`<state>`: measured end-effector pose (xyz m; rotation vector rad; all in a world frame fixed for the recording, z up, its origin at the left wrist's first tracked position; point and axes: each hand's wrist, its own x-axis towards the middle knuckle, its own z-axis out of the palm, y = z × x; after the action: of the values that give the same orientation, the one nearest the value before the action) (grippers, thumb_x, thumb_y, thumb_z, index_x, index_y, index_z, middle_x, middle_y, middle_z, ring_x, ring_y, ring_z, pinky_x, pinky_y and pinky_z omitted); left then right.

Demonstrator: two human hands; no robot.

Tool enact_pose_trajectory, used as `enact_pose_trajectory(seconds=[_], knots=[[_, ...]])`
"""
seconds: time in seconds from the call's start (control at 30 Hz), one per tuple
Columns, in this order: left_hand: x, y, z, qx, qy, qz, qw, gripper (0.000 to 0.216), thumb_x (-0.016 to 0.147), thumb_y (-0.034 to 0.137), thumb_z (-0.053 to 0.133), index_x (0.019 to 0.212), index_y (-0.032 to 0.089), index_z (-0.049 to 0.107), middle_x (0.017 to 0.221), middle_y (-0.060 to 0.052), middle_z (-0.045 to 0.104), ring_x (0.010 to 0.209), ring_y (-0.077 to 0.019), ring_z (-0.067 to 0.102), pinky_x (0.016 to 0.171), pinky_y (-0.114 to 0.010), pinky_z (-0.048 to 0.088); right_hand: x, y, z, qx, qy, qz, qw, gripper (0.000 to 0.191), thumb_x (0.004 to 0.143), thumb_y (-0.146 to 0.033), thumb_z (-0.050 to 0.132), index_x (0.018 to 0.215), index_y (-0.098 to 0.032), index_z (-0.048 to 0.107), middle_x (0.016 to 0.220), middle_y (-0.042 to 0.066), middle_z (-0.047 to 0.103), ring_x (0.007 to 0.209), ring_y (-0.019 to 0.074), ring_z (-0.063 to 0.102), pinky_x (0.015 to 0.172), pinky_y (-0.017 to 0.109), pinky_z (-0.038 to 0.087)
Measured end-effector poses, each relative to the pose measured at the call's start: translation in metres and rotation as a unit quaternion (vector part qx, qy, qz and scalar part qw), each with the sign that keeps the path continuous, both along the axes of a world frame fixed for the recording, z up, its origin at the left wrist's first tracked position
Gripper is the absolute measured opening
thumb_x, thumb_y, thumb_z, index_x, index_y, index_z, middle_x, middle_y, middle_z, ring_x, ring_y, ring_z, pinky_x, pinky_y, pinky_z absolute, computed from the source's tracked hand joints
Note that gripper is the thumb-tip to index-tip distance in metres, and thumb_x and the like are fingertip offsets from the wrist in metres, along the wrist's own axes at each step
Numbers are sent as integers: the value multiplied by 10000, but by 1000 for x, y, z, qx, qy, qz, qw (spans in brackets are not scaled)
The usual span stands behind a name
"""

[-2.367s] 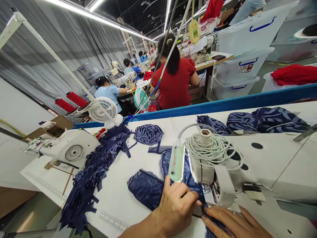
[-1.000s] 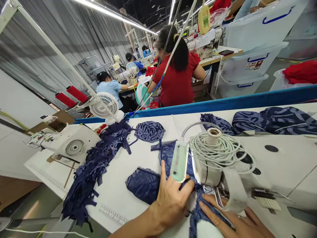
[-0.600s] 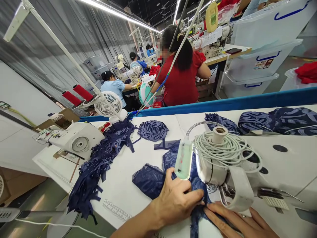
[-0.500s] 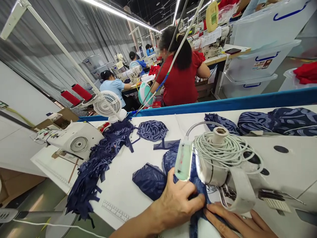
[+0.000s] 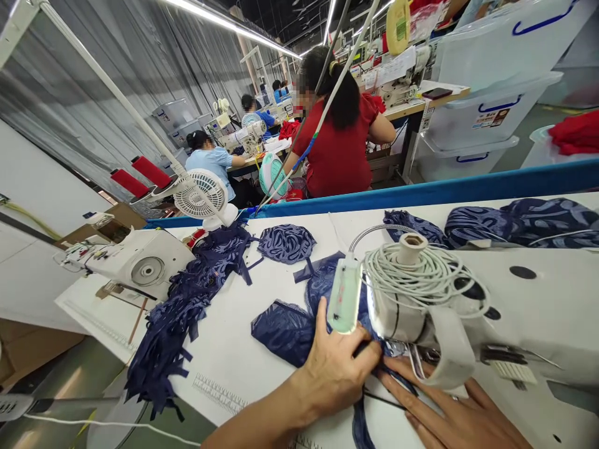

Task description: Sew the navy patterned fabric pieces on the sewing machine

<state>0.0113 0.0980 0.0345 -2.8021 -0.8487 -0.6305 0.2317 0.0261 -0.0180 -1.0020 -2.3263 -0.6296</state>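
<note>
My left hand (image 5: 334,368) presses flat on a navy lace garment piece (image 5: 285,327) at the foot of a white sewing machine (image 5: 491,305). Its fingers reach under the machine head, below a small green lamp (image 5: 344,302). My right hand (image 5: 449,415) lies flat on the same lace to the right, fingers pointing toward the needle area. The needle itself is hidden behind the machine's face. A coil of white cable (image 5: 421,277) sits on top of the machine.
A heap of navy strips (image 5: 187,312) and a lace cup (image 5: 286,242) lie on the white table (image 5: 234,362). More lace (image 5: 510,221) rests at the back right. A second machine (image 5: 135,265) and a fan (image 5: 199,196) stand left. Other workers (image 5: 339,131) sit beyond a blue rail.
The lace has shifted away from me under the machine. My left thumb has spread outward, and both hands have slid forward with the fabric.
</note>
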Motion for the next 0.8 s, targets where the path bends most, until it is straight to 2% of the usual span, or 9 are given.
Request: enact_pose_trajectory(seconds=[0.1,0.2,0.3,0.37,0.47,0.57,0.73,0.8], knots=[[10,-15,-3,36,-24,44,998,163,877,89,468,836,192,587,800,-35,590,738,-194,555,1107,-590,416,-4,0,22,-24,-11,-12,1000,404,942,-288,488,1294,-255,684,1320,73,678,1087,247,660,936,428,468],[12,-28,-9,56,-10,50,997,127,865,87,496,843,186,572,756,-17,547,692,-183,511,1076,-490,442,-3,-2,28,-41,-17,14,999,406,932,-239,495,1301,-230,665,1329,80,672,1143,233,651,1125,468,363],[-1,-28,-6,-39,16,40,998,123,886,165,565,1002,185,600,860,-24,599,787,-193,564,950,-441,490,-3,-3,26,-28,12,43,999,386,952,-208,475,1290,-150,653,1294,86,693,1158,204,649,1261,469,167],[-10,-23,-1,-92,8,40,995,182,875,171,600,1053,206,603,960,-33,626,895,-200,593,928,-440,485,-4,-3,26,-21,27,42,999,382,970,-207,460,1295,-121,643,1286,83,699,1152,190,656,1285,449,97],[-10,-19,1,-52,-5,25,998,146,859,137,595,986,208,605,1062,-54,639,1007,-210,593,1074,-528,417,-6,-5,29,-31,28,44,998,333,984,-222,452,1230,-146,663,1234,80,719,1123,190,671,1290,456,78],[-2,-20,-10,18,0,11,1000,106,906,129,542,945,207,603,921,-26,622,875,-186,582,1181,-576,343,-5,-5,32,-32,31,55,997,279,982,-257,477,1160,-182,680,1196,87,730,1095,185,678,1290,450,89],[-2,-18,-21,-34,-63,5,997,250,841,102,565,1060,208,622,871,-3,614,823,-171,592,1187,-547,379,-2,-2,26,-26,32,62,997,357,961,-235,494,1268,-188,668,1232,40,724,1109,166,668,1296,432,74],[-3,-19,-19,-5,-47,0,999,205,865,109,561,1030,209,633,846,3,607,785,-166,578,1200,-567,349,-1,0,16,-13,39,67,997,344,962,-234,471,1224,-194,690,1205,41,732,1060,171,679,1292,457,95]])
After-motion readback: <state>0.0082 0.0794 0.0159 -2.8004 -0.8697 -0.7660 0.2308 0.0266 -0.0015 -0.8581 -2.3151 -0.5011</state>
